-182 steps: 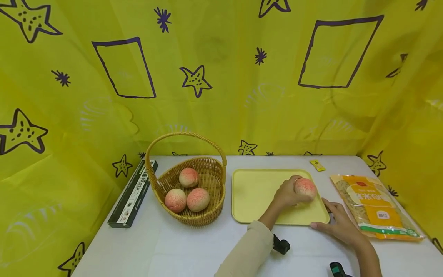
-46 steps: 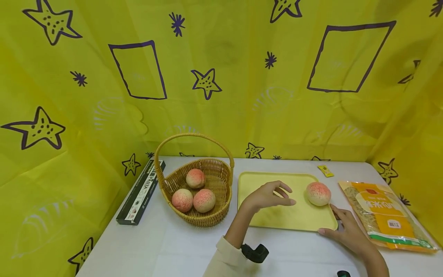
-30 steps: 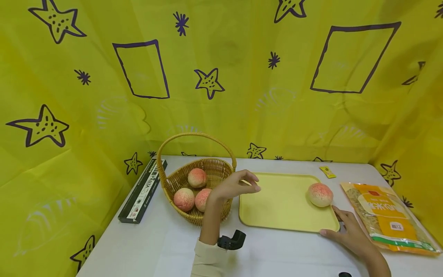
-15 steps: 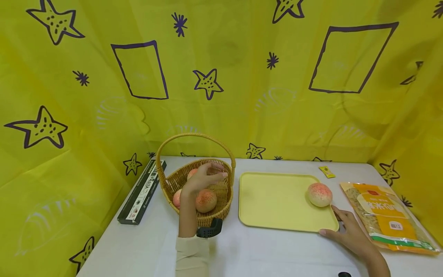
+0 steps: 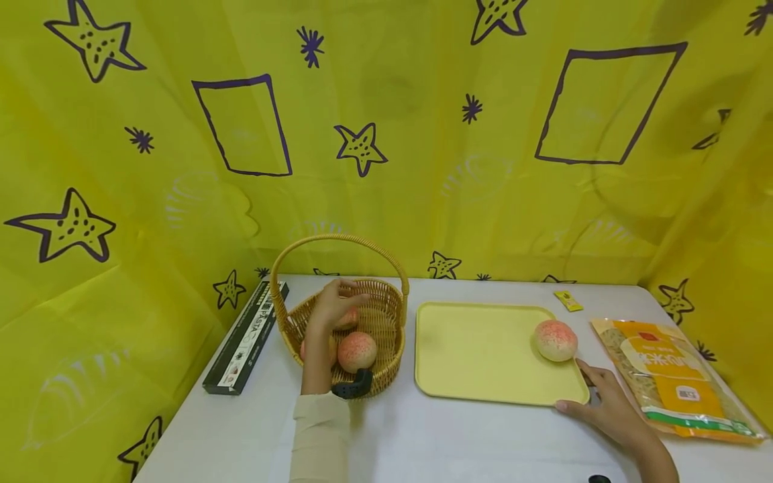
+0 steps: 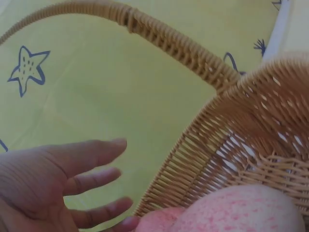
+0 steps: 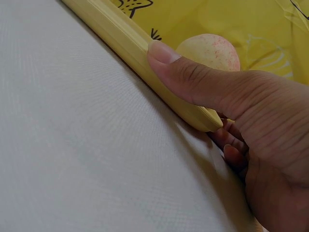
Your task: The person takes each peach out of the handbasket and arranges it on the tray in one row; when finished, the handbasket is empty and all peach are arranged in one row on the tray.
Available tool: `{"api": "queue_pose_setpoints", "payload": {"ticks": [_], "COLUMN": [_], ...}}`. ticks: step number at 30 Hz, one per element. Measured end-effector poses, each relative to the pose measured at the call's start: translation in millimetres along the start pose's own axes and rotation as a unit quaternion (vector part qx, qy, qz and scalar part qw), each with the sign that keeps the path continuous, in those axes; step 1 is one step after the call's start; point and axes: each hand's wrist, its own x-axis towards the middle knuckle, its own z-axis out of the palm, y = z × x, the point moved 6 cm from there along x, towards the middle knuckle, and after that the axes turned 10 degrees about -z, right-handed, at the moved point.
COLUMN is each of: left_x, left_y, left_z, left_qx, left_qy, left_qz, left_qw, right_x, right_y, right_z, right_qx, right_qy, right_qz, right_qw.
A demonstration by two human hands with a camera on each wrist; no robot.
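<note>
My left hand point(image 5: 331, 307) hovers over the wicker basket point(image 5: 389, 322), its fingers loosely spread beside the back pink-and-cream peach point(image 5: 347, 319), which it partly hides. In the left wrist view the fingertips are right at the basket's rim and a peach point(image 6: 241, 212), with nothing in their grasp. Another peach point(image 5: 357, 352) sits at the basket's front; a third, left of it, is half covered by the wrist. My right hand point(image 5: 610, 406) grips the near right corner of the yellow tray point(image 5: 471, 349), thumb point(image 7: 193, 79) along its front edge. One peach point(image 5: 555, 340) rests on the tray's right side.
A black pasta box point(image 5: 241, 342) lies left of the basket, whose tall handle point(image 5: 338, 237) arches over it. Right of the tray is an orange grain bag point(image 5: 670, 376); a small yellow sachet point(image 5: 568, 300) lies behind. A yellow patterned curtain point(image 5: 410, 188) encloses the white table.
Earlier my left hand held the peach over the tray's right side. It let go, and the hand moved left, empty, to the back of the basket. The right hand has stayed at the tray corner.
</note>
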Motion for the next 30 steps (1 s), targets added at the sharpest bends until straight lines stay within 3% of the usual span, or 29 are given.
{"api": "queue_pose_setpoints", "payload": {"ticks": [5,10,17,30], "left_x": [6.6,9.8,11.5,13.4], "left_y": [-7.3,-11.6,-18.2,-27.3], "left_z": [-6.5,-9.9,-13.8,-15.6], "left_qx": [0.032,0.057,0.091,0.08], "left_qy": [0.055,0.086,0.095,0.104], "left_qz": [-0.015,-0.038,-0.068,-0.096], "left_qw": [0.9979,0.994,0.989,0.9868], "right_x": [-0.1,0.3,0.0,-0.2], "right_y": [1.1,1.7,2.4,1.9], "right_z": [0.4,-0.7,-0.6,0.0], "right_qx": [0.004,0.003,0.001,0.004], "right_qy": [0.0,0.004,0.013,0.011], "right_qz": [0.001,-0.007,-0.017,-0.014], "right_qw": [1.0,1.0,0.9998,0.9998]}}
